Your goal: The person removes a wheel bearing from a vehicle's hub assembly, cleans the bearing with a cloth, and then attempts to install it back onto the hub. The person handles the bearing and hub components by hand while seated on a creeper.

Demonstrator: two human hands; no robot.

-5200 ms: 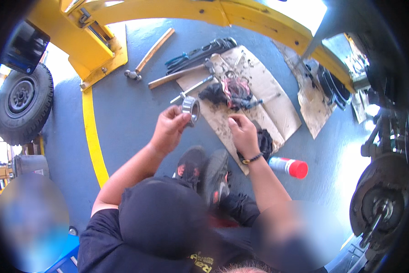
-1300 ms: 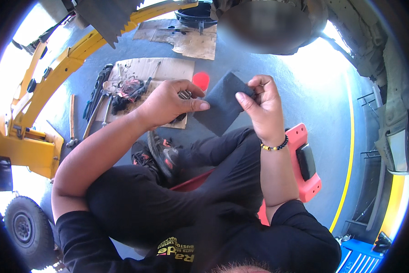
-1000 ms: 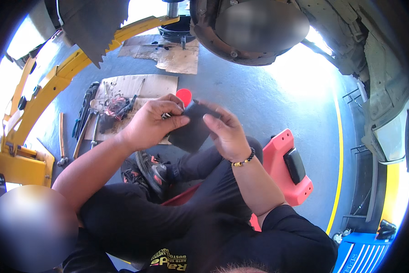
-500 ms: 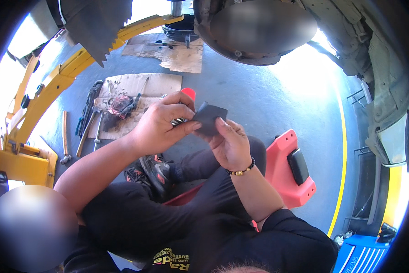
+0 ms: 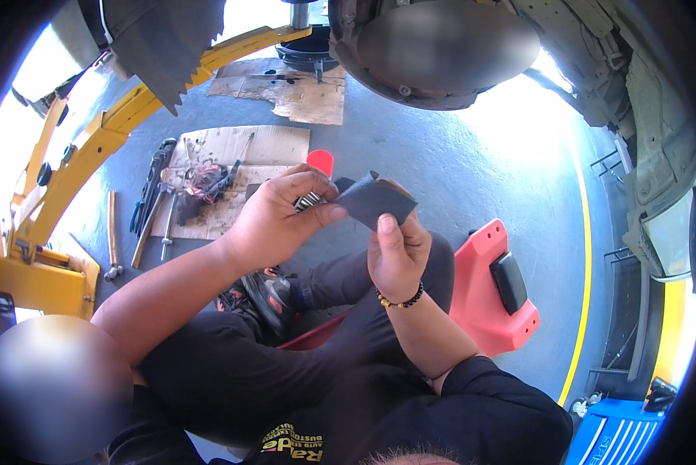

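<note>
A folded dark grey sheet that looks like sandpaper [image 5: 375,201] is held up between my two hands, its brownish inner side showing along the far right edge. My left hand [image 5: 278,213] pinches its left end. A small shiny ridged metal part [image 5: 309,201] also sits in the left fingers. From below, my right hand [image 5: 398,256] grips the sheet's right end, thumb on the dark face and fingers mostly hidden behind it. What the left fingers cover of the metal part cannot be seen.
Tools and a stained rag [image 5: 207,182] lie on cardboard [image 5: 278,139] at left, near a long-handled hammer [image 5: 111,232]. Beyond my left hand stands a red cup [image 5: 321,161]. A yellow lift arm [image 5: 123,108] rises left; a red creeper [image 5: 472,263] lies beneath me. Vehicle parts hang overhead.
My right hand has shifted slightly right and down, its wrist turned. The sheet has tilted and opened a little, showing its brownish side. More of the metal part shows in my left hand.
</note>
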